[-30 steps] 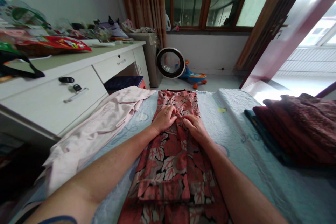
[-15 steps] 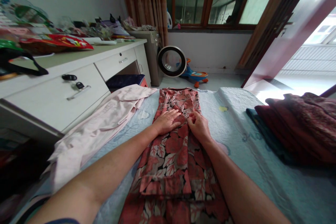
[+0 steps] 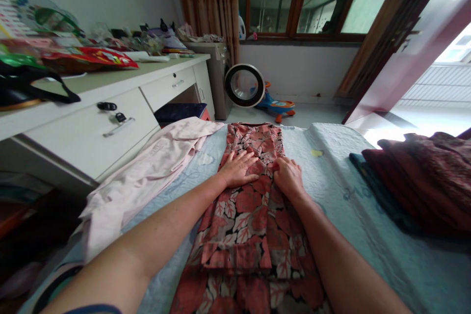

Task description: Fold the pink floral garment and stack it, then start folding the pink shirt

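A long red, black and beige leaf-patterned shirt or dress [image 3: 243,206] lies lengthwise before me, with its sides folded inward. A sleeve with a wide cuff [image 3: 235,256] runs down over its front. My left hand [image 3: 239,169] rests flat on the upper part, fingers spread and thumb out to the side. Close by on the right, my right hand [image 3: 289,175] has its fingers curled on the garment's folded right side, seemingly pinching the cloth; the fingertips are partly hidden.
A pale blue quilted bedcover [image 3: 331,171] lies beneath. Pale pink clothing [image 3: 147,171] is at the left, a stack of dark red and green clothes [image 3: 423,181] at the right. A white desk [image 3: 84,142] borders the left side. Beyond stand an open-doored washing machine [image 3: 218,83] and a blue ride-on toy [image 3: 275,104].
My right hand has shifted slightly to the right along the garment, its fingers more curled. My left hand stays flat in nearly the same spot. The whole view has moved a little.
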Motion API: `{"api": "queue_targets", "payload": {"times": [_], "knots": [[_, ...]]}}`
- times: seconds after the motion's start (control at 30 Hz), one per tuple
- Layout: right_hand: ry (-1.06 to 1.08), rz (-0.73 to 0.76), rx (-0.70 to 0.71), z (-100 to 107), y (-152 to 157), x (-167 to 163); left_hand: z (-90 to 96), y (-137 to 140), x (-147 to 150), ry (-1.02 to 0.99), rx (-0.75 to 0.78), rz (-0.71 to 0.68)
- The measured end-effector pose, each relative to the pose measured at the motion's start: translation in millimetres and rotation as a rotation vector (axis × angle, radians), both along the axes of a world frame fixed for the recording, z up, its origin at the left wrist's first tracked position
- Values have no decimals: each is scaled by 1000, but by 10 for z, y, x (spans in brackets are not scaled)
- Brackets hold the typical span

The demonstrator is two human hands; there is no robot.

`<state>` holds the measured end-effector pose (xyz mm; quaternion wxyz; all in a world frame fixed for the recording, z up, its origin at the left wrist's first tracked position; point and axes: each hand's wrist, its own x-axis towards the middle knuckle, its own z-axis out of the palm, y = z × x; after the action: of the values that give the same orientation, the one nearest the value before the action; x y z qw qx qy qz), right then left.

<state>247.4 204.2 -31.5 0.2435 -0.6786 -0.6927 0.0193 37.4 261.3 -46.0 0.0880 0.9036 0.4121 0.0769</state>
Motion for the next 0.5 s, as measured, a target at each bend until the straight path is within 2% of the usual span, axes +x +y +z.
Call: {"api": "queue_targets", "payload": {"times": [0.07,0.17,0.27,0.4,0.5], "knots": [[57,46,101,45,-4,-20,-14,-1,-1,2,6,1],[113,275,198,66,-37,-160,-23,-6,-3,2,25,-6],[50,381,81,9,-97,-305,-18,-3,-4,0,13,2],[-87,304,-151,-60,-155,-336,-15,17,2,25,-10,21],[-159,282,-243,-39,-161,-315,-13,65,13,37,18,48]]}}
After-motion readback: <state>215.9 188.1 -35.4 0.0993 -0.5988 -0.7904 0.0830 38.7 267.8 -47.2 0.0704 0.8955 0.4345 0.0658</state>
